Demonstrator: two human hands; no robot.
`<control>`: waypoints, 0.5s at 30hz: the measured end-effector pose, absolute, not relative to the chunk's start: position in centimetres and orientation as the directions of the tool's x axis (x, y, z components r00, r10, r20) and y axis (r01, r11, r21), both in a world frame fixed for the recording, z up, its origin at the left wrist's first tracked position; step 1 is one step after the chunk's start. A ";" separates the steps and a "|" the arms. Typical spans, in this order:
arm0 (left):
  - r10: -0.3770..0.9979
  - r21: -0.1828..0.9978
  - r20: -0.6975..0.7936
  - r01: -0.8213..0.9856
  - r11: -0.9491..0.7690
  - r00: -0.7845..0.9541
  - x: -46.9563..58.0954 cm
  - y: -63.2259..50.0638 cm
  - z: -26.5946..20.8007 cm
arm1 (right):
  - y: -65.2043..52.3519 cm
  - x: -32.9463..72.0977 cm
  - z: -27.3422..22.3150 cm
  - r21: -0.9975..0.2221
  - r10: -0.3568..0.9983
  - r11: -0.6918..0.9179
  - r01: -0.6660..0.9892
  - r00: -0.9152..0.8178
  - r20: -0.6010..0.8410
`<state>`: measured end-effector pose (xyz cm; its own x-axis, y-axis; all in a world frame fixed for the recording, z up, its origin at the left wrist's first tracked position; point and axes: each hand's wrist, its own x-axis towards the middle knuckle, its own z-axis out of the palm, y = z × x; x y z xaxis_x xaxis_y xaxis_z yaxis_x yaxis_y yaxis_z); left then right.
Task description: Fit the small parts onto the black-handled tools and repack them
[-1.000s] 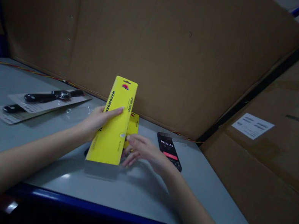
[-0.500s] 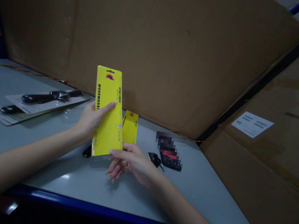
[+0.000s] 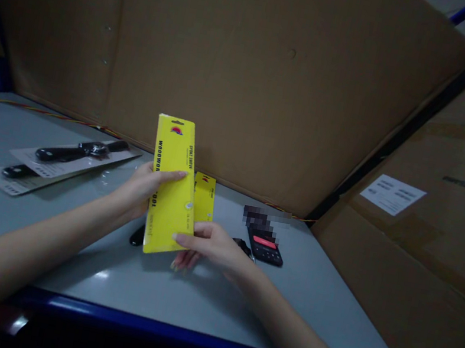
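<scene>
A yellow packaging card (image 3: 170, 205) printed "SPOKE SHAVE" and "WOODWORK" is held tilted above the table. My left hand (image 3: 144, 185) grips its left side, with the thumb across the front. At the lower right corner my right hand (image 3: 208, 245) pinches the card between thumb and fingers. Behind it, on the table, lies a second yellow card (image 3: 205, 196), partly covered. A black handle end (image 3: 137, 236) shows at the left of the held card; the rest of that object is hidden.
At left, two carded packs with black-handled tools (image 3: 69, 152) overlap on the grey table (image 3: 79, 249). A phone (image 3: 266, 249) lies at right beside a small dark object (image 3: 242, 245). Cardboard (image 3: 242, 68) stands along the back; a large carton (image 3: 429, 233) borders the right.
The held yellow card has shifted slightly right and down, along with both hands. My right hand covers more of the small dark object beside the phone.
</scene>
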<state>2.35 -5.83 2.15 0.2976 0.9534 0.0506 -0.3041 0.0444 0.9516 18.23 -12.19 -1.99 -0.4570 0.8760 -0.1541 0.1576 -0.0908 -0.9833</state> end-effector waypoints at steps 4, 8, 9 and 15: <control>0.921 0.988 -0.028 -0.129 0.084 0.389 1.4 -5.5 3.2 | -12.1 18.2 -1.3 -0.985 0.919 -0.037 0.167 -0.381 -0.099; 0.929 0.941 0.188 0.213 -0.264 0.320 -0.3 -4.4 5.2 | -12.0 18.6 -0.3 -0.982 0.967 0.037 0.184 -0.256 -0.011; 0.907 0.864 0.302 0.318 -0.390 0.293 -0.8 -4.0 5.7 | -11.9 18.8 -0.2 -0.982 0.971 0.053 0.182 -0.239 0.008; 0.787 0.296 0.584 0.849 -0.437 0.201 -3.9 -1.2 5.8 | -11.5 19.6 -0.2 -0.984 0.974 0.119 0.136 -0.208 0.089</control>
<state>-3.90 -1.17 5.84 0.2007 0.7867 0.5838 0.8494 -0.4366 0.2963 19.55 -11.55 -0.19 -0.2076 0.9742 0.0888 0.1355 0.1186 -0.9837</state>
